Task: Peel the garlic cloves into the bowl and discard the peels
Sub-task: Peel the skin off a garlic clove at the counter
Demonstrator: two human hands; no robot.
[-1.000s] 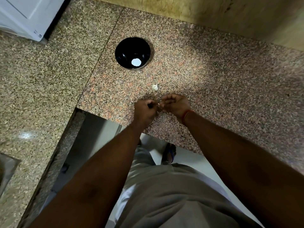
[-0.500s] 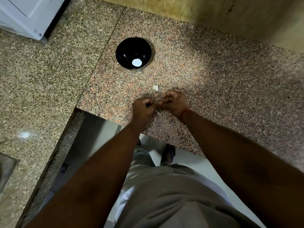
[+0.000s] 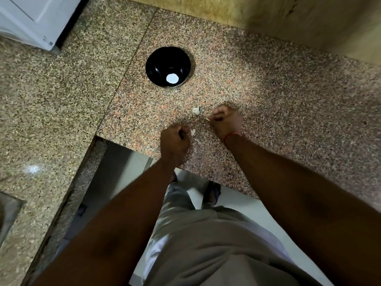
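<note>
Speckled granite forms the counter [image 3: 268, 96], and the black bowl [image 3: 158, 65] on it serves as the landmark. A pale round spot shows on the bowl's inner floor; whether it is a clove or a glare I cannot tell. A seam in the stone runs just left of the bowl, slanting toward the counter's front edge. That edge cuts a notch below and left of the bowl, with floor beyond it.

Nearer than the bowl and slightly right, well apart from it, lies an unpeeled clove [image 3: 196, 110] on bare stone. Just right of that clove, the right hand [image 3: 226, 122] has its fingers curled, pinching a small pale piece [image 3: 208, 119] at the fingertips; clove or peel, I cannot tell. The left hand [image 3: 174, 139] sits nearer still, close to the front edge, fingers curled into a fist; whether it grips anything is hidden. Between the hands lie white peel scraps [image 3: 193, 132], one just beside the left knuckles.

Wide bare granite stretches right of the bowl to the yellow wall [image 3: 268, 19]. Far left of the bowl, a white appliance [image 3: 37, 19] stands at the counter's back corner.
</note>
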